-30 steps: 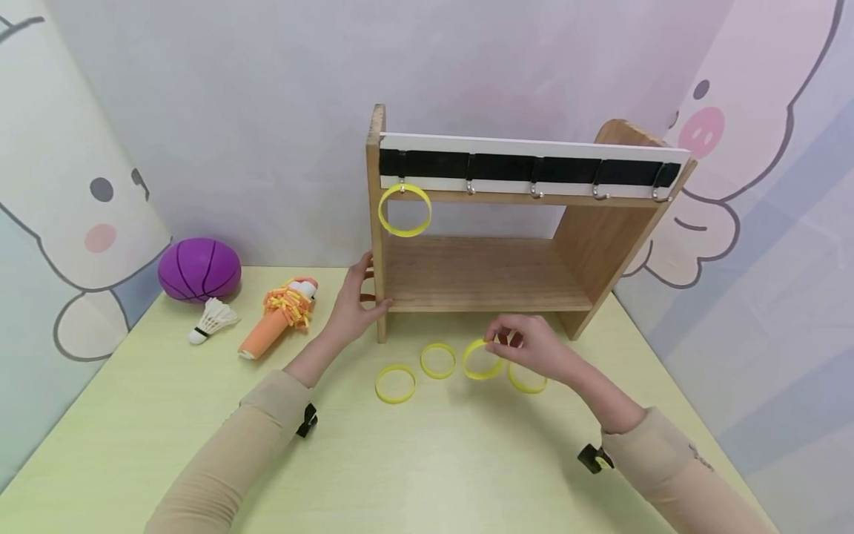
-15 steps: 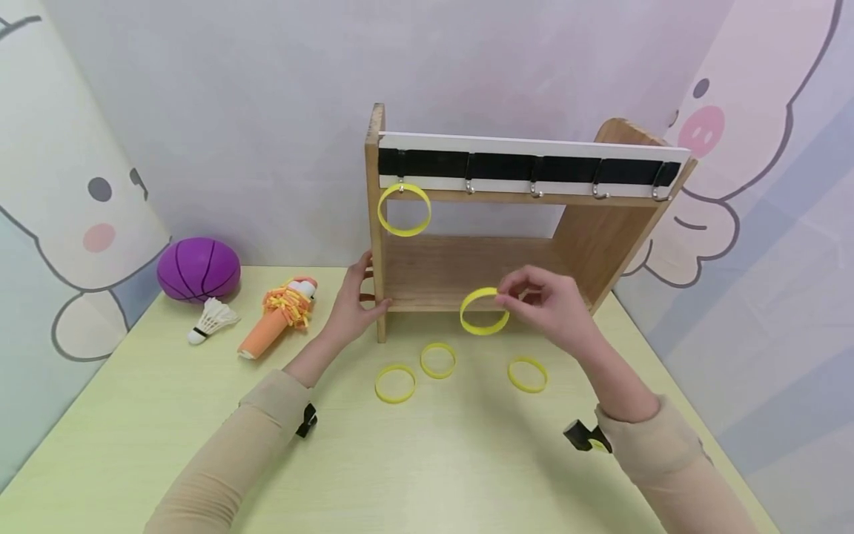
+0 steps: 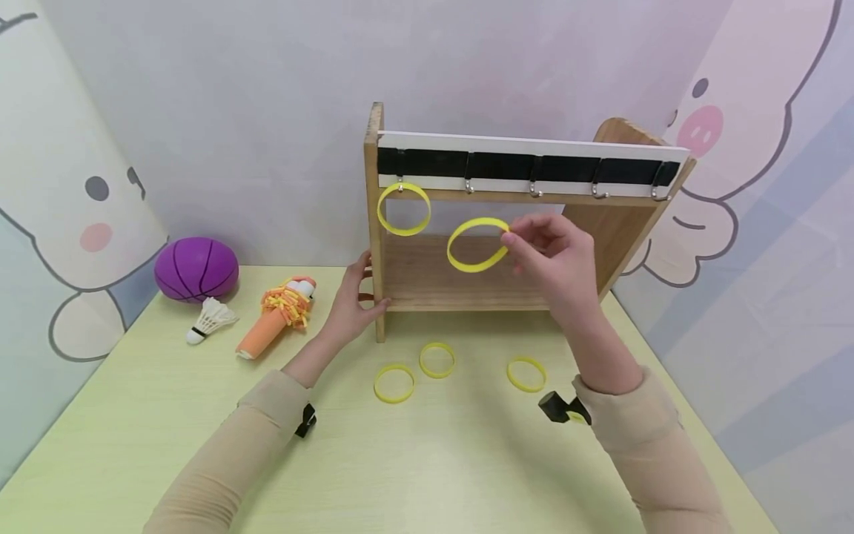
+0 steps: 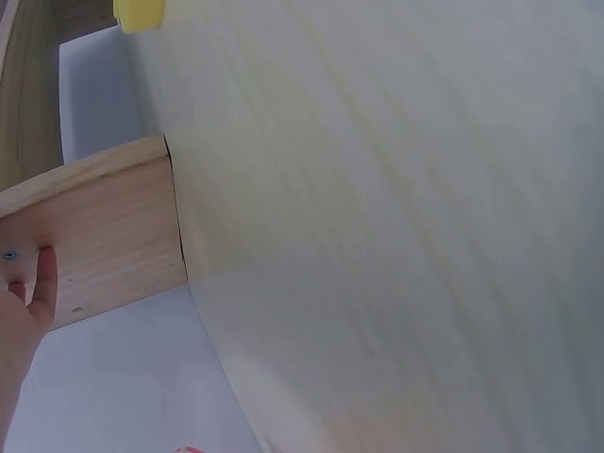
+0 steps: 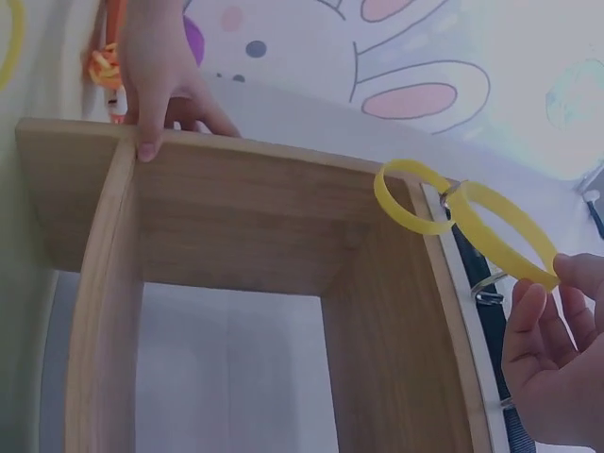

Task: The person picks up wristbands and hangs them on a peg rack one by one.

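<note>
In the head view my right hand [image 3: 557,259] pinches a yellow wristband [image 3: 474,268] by its right edge, raised in front of the shelf opening and below the hook strip [image 3: 503,164]. A second wristband [image 3: 404,232] hangs from the leftmost hook. The right wrist view shows the held wristband [image 5: 500,255] overlapping the hanging wristband [image 5: 406,221], with thumb and fingertips at its lower end. My left hand [image 3: 350,304] grips the left side panel of the wooden shelf [image 3: 376,222], thumb at the front edge, fingers on the outer face.
Three more yellow wristbands lie on the table: a front-left band [image 3: 394,400], a middle band [image 3: 437,376] and a right band [image 3: 526,389]. Farther left are a purple ball [image 3: 196,269], a shuttlecock [image 3: 212,319] and an orange toy [image 3: 276,317] with yarn-like hair. Walls border the table.
My right hand has lifted one wristband off the table and raised it up to the level of the hanging one. My left hand stays on the shelf panel.
</note>
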`<state>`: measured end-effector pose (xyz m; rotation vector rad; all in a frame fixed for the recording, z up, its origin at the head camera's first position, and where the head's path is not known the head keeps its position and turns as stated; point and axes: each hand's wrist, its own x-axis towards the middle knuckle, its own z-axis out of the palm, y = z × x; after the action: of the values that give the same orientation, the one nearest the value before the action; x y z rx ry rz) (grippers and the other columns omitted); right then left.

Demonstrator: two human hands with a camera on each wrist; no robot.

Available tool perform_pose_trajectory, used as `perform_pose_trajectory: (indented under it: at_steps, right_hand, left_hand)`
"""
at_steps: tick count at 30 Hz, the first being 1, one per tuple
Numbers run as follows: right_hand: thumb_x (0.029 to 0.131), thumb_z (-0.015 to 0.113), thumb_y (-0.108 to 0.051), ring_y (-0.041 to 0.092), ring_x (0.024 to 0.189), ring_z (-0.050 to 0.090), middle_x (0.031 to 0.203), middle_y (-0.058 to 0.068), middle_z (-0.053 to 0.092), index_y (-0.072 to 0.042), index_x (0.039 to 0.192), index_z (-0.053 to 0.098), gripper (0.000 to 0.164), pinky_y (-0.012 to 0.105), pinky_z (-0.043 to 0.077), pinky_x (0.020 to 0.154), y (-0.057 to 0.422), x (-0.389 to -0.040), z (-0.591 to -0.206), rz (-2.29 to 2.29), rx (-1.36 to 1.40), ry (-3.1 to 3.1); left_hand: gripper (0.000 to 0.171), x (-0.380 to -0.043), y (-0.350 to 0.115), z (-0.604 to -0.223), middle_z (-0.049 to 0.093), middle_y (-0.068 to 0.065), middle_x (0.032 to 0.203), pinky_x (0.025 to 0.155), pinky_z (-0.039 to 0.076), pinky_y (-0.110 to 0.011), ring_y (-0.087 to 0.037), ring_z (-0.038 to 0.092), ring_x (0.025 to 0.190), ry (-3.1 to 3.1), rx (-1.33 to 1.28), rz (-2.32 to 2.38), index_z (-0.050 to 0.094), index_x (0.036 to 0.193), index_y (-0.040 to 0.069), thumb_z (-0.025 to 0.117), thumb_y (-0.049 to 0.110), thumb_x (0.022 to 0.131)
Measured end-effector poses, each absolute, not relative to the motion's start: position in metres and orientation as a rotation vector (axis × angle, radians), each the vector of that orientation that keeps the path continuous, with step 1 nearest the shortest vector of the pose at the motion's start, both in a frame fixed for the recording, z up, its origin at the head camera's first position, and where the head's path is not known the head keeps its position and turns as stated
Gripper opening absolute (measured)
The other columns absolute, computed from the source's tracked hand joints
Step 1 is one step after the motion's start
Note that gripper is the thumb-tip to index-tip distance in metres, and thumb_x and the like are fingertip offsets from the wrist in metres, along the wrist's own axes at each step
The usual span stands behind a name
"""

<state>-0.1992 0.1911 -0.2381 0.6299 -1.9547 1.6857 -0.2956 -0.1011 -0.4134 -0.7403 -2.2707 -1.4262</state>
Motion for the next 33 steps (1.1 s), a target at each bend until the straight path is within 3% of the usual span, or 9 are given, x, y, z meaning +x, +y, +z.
perform_pose_trajectory:
  at_steps: [6,13,20,33]
  right_hand:
    - [0.082,0.073,-0.008,0.018,0.066,0.062,0.086,0.009,0.065,-0.002,0.093,0.066,0.015,0.022,0.056,0.054,0.178,-0.211,-0.234,1.761,0.599,-1.801]
    - [0.080,0.073,-0.005,0.021,0.069,0.063,0.087,0.010,0.067,0.000,0.095,0.066,0.017,0.025,0.057,0.057,0.170,-0.226,-0.238,1.820,0.584,-1.651]
    - [0.082,0.072,-0.008,0.025,0.074,0.064,0.086,0.011,0.066,0.001,0.095,0.066,0.017,0.027,0.057,0.056,0.167,-0.235,-0.245,1.854,0.555,-1.623]
    - [0.082,0.073,-0.011,0.020,0.073,0.065,0.088,0.009,0.066,0.000,0.097,0.065,0.020,0.026,0.057,0.056,0.172,-0.242,-0.255,1.837,0.513,-1.719]
  left_hand:
    - [0.091,-0.297,-0.101,-0.415,0.033,-0.017,0.140,0.076,0.057,-0.047,-0.036,0.044,0.123,-2.239,-0.756,-1.444,0.018,0.150,0.017,0.074,0.005,0.080]
    - [0.092,-0.295,-0.101,-0.413,0.032,-0.016,0.141,0.077,0.058,-0.042,-0.032,0.044,0.124,-2.266,-0.742,-1.423,0.016,0.151,0.019,0.073,0.005,0.080]
    - [0.092,-0.295,-0.101,-0.412,0.032,-0.017,0.141,0.078,0.057,-0.046,-0.033,0.044,0.123,-2.267,-0.742,-1.427,0.016,0.151,0.019,0.072,0.004,0.080]
    - [0.092,-0.297,-0.101,-0.415,0.032,-0.017,0.141,0.077,0.058,-0.044,-0.033,0.045,0.123,-2.256,-0.747,-1.423,0.016,0.151,0.019,0.073,0.004,0.080]
